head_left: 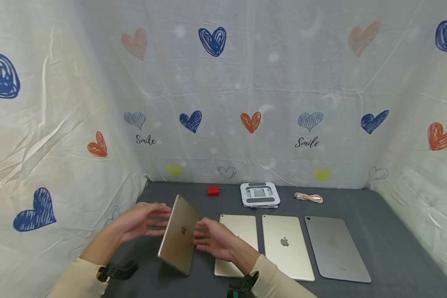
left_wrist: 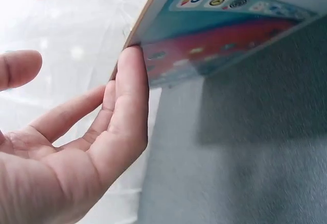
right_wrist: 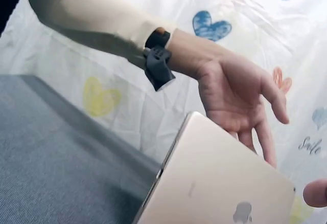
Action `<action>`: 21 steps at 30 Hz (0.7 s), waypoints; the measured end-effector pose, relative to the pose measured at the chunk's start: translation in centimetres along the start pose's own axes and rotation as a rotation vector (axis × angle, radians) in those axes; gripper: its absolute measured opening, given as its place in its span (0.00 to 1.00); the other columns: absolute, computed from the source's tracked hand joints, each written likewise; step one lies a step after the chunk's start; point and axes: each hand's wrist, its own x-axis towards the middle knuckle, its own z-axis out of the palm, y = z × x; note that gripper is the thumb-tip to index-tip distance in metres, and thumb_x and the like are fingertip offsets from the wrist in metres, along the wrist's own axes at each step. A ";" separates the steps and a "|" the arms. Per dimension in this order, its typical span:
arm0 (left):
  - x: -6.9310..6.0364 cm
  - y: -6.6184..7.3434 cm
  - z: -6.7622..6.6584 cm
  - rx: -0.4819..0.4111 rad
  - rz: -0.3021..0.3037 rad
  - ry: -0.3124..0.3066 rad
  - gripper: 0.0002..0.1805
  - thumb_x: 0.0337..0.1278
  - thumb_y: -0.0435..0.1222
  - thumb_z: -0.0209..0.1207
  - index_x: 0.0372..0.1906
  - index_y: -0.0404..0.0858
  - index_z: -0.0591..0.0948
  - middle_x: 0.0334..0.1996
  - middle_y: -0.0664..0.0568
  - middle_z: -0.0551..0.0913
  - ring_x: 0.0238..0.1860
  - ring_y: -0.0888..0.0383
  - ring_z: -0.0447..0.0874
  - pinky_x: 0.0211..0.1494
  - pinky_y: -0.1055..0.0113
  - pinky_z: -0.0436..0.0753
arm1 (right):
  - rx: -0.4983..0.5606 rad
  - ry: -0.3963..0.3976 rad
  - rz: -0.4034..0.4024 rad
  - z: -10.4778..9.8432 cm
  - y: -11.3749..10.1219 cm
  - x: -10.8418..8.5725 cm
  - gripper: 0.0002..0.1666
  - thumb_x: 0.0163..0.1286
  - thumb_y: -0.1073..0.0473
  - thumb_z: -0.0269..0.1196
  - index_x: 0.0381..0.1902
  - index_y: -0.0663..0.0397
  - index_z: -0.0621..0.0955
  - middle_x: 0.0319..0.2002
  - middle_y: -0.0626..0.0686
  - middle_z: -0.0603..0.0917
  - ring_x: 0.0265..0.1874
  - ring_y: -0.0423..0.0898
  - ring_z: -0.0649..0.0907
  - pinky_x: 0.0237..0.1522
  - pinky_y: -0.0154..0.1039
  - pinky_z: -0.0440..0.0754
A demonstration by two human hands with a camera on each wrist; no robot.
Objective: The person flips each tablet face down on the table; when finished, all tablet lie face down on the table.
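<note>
A gold tablet (head_left: 179, 236) stands steeply tilted between my two hands, its apple-logo back turned to the right and its lit screen (left_wrist: 219, 40) to the left. A shadow falls on the table under it. My left hand (head_left: 143, 221) is on the screen side, with fingers extended and thumb apart; in the left wrist view, fingertips touch the tablet's edge. My right hand (head_left: 217, 240) is at the tablet's back, near its right edge, fingers loosely bent. In the right wrist view only one fingertip (right_wrist: 317, 193) of it shows, beside a corner; any other contact is hidden.
Two gold tablets (head_left: 238, 225) (head_left: 287, 248) and a grey tablet (head_left: 337, 248) lie in a row on the dark table (head_left: 391, 256). Behind them are a red charger plug (head_left: 213, 191), a folded silver stand (head_left: 260, 201) and a coiled cable (head_left: 308, 198). Heart-printed cloth encloses the table.
</note>
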 end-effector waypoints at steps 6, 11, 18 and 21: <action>-0.2 -1.2 -1.4 0.019 -0.033 0.028 0.31 0.88 0.47 0.51 0.73 0.24 0.76 0.66 0.42 0.85 0.62 0.46 0.88 0.62 0.46 0.91 | -0.025 0.029 0.023 -1.1 0.8 0.0 0.42 0.79 0.52 0.55 0.79 0.77 0.64 0.77 0.78 0.69 0.79 0.76 0.67 0.85 0.67 0.62; 0.7 -3.3 -1.6 0.018 -0.082 0.110 0.30 0.86 0.47 0.52 0.70 0.24 0.77 0.65 0.40 0.84 0.58 0.46 0.88 0.60 0.45 0.92 | -0.019 0.044 0.008 -1.8 1.0 -0.6 0.40 0.80 0.53 0.53 0.78 0.78 0.65 0.75 0.75 0.71 0.79 0.74 0.68 0.86 0.66 0.62; 2.7 -5.7 -0.3 0.021 -0.134 0.233 0.27 0.84 0.44 0.52 0.67 0.24 0.78 0.64 0.34 0.82 0.57 0.41 0.86 0.56 0.43 0.93 | 0.006 0.079 0.006 -2.7 1.1 -1.6 0.37 0.80 0.54 0.53 0.76 0.77 0.66 0.76 0.75 0.69 0.81 0.73 0.66 0.87 0.65 0.61; 3.5 -6.4 0.4 0.018 -0.148 0.258 0.25 0.82 0.42 0.53 0.66 0.24 0.78 0.61 0.34 0.82 0.55 0.41 0.85 0.54 0.43 0.93 | 0.004 0.075 0.005 -3.0 1.0 -2.0 0.40 0.79 0.54 0.55 0.77 0.79 0.64 0.78 0.76 0.66 0.82 0.74 0.62 0.88 0.65 0.58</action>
